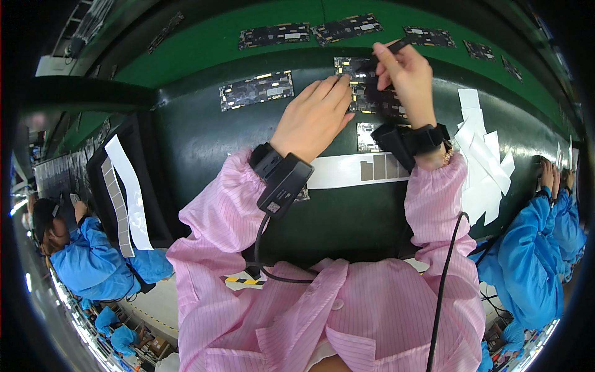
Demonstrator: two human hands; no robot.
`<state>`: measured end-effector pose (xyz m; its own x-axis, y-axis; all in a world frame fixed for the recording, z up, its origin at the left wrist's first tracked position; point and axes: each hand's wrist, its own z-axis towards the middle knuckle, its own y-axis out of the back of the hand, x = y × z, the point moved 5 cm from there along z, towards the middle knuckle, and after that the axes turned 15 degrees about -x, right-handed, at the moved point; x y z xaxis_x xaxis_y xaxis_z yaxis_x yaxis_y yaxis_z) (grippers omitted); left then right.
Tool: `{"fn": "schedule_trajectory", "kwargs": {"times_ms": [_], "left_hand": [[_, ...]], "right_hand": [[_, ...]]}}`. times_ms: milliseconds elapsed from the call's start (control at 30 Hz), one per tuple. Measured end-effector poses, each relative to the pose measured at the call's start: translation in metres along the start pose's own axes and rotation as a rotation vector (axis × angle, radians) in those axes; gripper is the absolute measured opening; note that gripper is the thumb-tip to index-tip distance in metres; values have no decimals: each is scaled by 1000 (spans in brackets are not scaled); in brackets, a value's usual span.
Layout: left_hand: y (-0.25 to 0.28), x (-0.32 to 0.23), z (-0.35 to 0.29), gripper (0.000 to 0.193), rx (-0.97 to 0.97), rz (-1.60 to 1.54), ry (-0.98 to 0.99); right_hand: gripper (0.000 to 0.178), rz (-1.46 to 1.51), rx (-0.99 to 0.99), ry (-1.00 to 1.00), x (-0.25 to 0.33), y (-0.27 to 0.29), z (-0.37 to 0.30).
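Observation:
My left hand [316,115] lies with its fingers stretched out, the tips at the left edge of a black circuit board [352,67]. My right hand [408,77] is closed round a slim black tool [400,44] above the same board; its exact kind is hard to make out. Just nearer lies another black circuit board [365,102], partly under the right hand. A further board [367,137] is partly covered by the right wrist's black strap device. Below the hands lies a white backing strip [334,172] with grey rectangular stickers [379,167].
Another circuit board [257,91] lies left on the dark bench. Several boards rest on the green surface [211,46] beyond. White paper strips [483,155] pile up at right. A black tray [162,214] at left bears sticker strips. People in blue [524,254] sit both sides. Cables hang from my wrists.

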<state>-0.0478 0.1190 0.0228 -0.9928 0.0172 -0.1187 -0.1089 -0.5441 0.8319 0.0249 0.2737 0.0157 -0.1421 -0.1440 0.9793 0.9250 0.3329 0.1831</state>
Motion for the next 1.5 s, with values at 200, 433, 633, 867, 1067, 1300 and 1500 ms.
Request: {"fn": "schedule_trajectory", "kwargs": {"times_ms": [200,433,633,867,1067,1300,1500], "left_hand": [[4,1,-1,44,-33,13,-7],[47,-65,-43,45,48,-330,55],[37,-82,-68,39,124,-333,94],[35,-82,-70,39,119,-332,84],[36,-81,-70,39,112,-339,98],[36,-82,-69,39,110,-346,111],[34,-83,-72,39,129,-324,100]], "right_hand": [[20,68,7,7,31,48,-33],[12,-89,63,-61,10,73,-120],[9,-195,78,107,11,60,-132],[9,-199,76,139,11,56,-133],[7,-249,77,176,15,54,-133],[7,-233,72,234,12,54,-134],[6,-244,65,270,15,54,-136]]}}
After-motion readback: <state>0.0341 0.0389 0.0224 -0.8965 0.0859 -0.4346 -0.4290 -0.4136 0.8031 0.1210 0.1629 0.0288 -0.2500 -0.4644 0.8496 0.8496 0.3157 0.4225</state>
